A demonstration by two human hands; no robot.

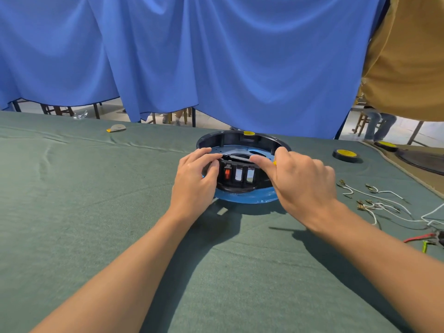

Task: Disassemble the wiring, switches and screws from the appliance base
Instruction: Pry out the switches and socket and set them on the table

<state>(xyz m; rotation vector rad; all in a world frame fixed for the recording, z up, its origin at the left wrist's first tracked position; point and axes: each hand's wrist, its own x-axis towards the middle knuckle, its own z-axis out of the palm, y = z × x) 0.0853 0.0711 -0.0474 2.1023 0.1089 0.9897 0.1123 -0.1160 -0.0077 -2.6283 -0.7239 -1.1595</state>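
The round black appliance base (240, 140) with a blue film-covered plate lies on the green cloth in front of me. Its near wall carries a switch panel (237, 175) with one red rocker switch and two pale ones. My left hand (195, 181) grips the left end of that panel, thumb on its front. My right hand (300, 179) holds a screwdriver with a yellow handle (274, 162); its grey shaft (240, 159) lies across the top of the panel toward my left fingers. The tip is hidden.
Loose white wires with brass terminals (374, 200) lie to the right, with red and green leads (422, 239) nearer the edge. Two black-and-yellow tape rolls (346, 155) sit at the right. A blue curtain hangs behind the table. Another person in a tan shirt stands at far right.
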